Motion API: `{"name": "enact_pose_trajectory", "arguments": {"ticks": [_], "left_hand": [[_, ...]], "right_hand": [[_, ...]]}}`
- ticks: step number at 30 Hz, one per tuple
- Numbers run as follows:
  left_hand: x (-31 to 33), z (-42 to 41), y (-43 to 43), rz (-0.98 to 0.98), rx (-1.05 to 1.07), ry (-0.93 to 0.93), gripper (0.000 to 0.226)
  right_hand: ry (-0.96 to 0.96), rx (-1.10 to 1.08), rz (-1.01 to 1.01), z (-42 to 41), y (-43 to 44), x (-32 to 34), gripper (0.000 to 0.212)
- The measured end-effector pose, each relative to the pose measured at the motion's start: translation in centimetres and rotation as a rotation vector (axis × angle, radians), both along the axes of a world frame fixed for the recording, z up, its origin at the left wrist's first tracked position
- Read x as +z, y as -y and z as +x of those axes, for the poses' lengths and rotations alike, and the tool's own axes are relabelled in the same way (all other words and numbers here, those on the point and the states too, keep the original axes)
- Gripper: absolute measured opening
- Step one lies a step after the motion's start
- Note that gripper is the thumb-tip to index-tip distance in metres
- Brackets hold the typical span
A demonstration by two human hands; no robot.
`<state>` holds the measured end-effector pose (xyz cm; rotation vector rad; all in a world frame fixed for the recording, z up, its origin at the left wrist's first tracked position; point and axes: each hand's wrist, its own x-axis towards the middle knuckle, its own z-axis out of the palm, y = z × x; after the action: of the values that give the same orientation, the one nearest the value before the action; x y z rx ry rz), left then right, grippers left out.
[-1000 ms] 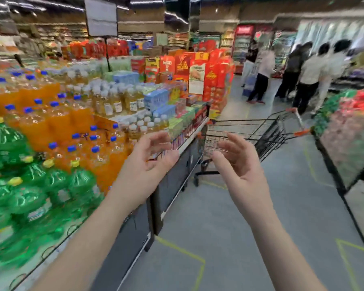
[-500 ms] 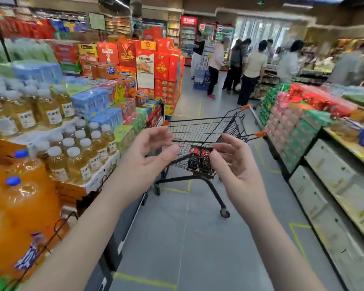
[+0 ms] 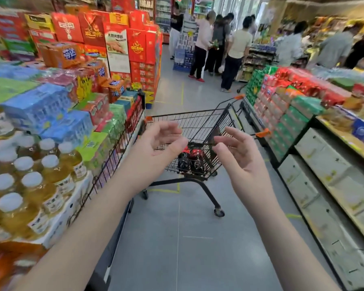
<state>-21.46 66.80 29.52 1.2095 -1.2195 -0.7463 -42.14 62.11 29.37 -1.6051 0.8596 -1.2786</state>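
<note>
From my end: left hand (image 3: 153,153) and right hand (image 3: 239,158) are both up with nothing in them, fingers loose and a bit curved, palms facing each other. The shopping cart (image 3: 198,122) stands on the aisle floor (image 3: 177,238) just beyond them, showing through the gap between the two, and neither hand touches it. Two dark bottles (image 3: 190,161) sit in its basket.
</note>
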Motion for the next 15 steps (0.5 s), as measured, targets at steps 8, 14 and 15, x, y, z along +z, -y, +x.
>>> {"name": "enact_pose_trajectory", "arguments": {"ticks": [8,14,15], "left_hand": [[-1.7,2.4,12.2,0.057,0.039,0.026,0.053],[-2.3,3.8,22.9,0.130,0.068,0.026,0.053],[-2.7,4.1,24.6,0.146,0.073,0.027,0.052]], "right_hand": [[0.063,0.037,0.050,3.2,13.1,-2.4,0.047],[0.084,0.061,0.098,5.0,25.0,-3.6,0.048],[0.087,0.062,0.110,5.3,26.8,-3.8,0.051]]}}
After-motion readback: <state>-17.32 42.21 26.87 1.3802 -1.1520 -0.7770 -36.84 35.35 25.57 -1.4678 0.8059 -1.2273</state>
